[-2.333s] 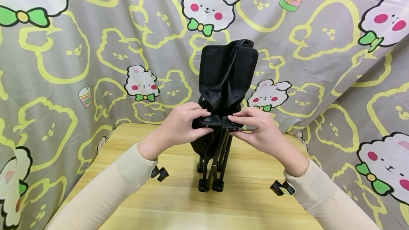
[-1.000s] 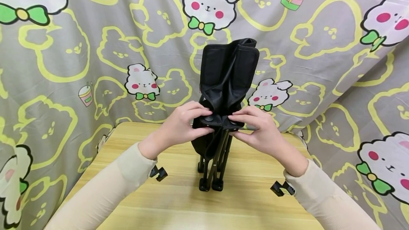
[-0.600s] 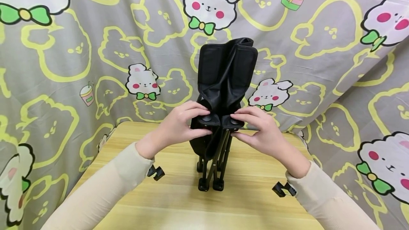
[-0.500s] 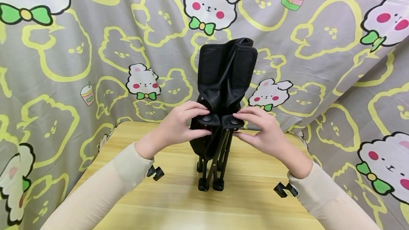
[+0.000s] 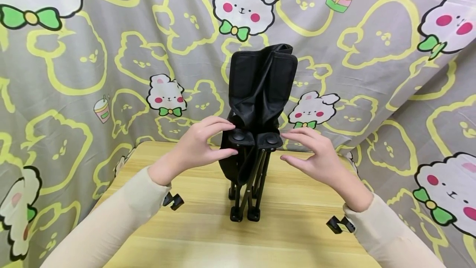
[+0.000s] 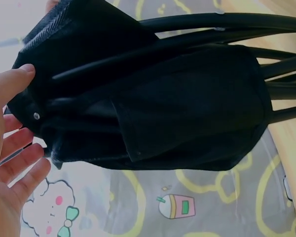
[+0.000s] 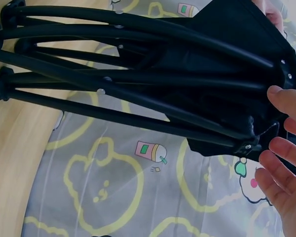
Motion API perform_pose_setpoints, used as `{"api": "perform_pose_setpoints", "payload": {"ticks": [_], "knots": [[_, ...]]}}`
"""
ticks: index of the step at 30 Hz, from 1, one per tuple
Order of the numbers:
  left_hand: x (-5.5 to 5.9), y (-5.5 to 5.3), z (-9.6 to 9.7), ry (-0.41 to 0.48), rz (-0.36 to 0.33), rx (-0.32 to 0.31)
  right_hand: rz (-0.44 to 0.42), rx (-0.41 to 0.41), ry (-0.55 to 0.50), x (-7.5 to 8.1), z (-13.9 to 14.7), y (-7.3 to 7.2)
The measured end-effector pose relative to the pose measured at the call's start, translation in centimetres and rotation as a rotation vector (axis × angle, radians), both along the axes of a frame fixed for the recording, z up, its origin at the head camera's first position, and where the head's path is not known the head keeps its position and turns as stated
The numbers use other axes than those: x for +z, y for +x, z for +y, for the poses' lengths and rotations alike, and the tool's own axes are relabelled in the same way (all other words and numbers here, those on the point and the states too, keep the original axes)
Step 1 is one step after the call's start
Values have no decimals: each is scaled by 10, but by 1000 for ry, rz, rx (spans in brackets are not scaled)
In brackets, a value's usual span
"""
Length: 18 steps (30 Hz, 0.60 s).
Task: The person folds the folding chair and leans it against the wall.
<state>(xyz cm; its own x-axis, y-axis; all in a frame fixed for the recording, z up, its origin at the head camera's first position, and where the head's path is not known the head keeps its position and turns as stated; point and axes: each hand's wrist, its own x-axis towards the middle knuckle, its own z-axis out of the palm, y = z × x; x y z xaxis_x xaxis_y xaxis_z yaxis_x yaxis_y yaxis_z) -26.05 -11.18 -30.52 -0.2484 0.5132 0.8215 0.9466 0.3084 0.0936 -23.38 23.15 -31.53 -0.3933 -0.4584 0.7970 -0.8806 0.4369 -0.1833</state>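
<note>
A folded black camping chair stands upright on the wooden table, its fabric back rising behind and its tube legs bunched together below. Two fabric corners with round studs face me at the front. My left hand is around the left corner, thumb below and fingers above, spread apart with the fingertips right at its edge. Just off the right corner is my right hand, fingers extended and thumb apart, holding nothing. In the right wrist view, the crossed legs with rivets show plainly.
The chair's black feet rest on the wooden table. A grey curtain with cartoon rabbits hangs close behind and at both sides. Black clips are at both sleeve cuffs.
Both hands have let go of the chair's front corners and drawn outward, the left to the left, the right to the right. The chair stays standing, shifted slightly left in view.
</note>
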Motion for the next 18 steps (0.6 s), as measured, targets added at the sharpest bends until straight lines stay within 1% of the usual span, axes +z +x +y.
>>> {"api": "perform_pose_setpoints", "payload": {"ticks": [5, 10, 18], "knots": [[-5, 0, -7, 8, -8, 12, 14, -1, -15, -5, 5, 0], [-12, 0, -15, 13, -24, 28, 7, 10, -34, -11, 9, 1], [-27, 2, -25, 3, -82, 56, -27, -7, -21, -25, 14, 2]]}}
